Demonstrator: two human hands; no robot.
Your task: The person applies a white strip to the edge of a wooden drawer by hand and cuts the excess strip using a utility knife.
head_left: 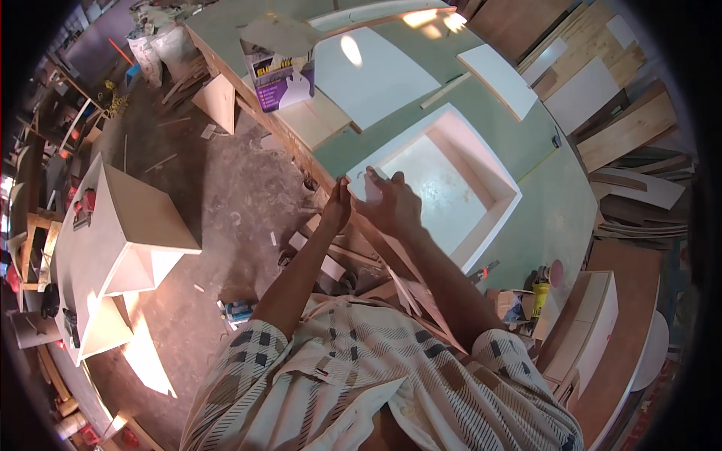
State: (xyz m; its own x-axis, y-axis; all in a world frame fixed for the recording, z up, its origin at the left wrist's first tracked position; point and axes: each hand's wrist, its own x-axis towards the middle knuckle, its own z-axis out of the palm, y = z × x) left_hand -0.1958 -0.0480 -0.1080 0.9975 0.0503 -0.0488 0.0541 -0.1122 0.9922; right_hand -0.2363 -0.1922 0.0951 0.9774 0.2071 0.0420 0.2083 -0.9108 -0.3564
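A shallow white open box [487,135] lies on the green tabletop, its hollow side up and its inner floor smudged. At its near left corner, my left hand [338,207] has its fingers pressed together against the box's outer edge. My right hand [392,204] is over the near rim of the same corner, with fingers bent and pinched together. Whatever sits between those right fingers is too small or hidden to make out. Both hands are close to each other, a narrow gap between them.
A purple and white carton [284,89] stands at the table's left edge, beside a white panel [372,75]. A tape measure [556,141], a yellow tube [540,299] and a small cardboard box [514,305] lie to the right. A large cabinet carcass [147,207] stands on the floor at left.
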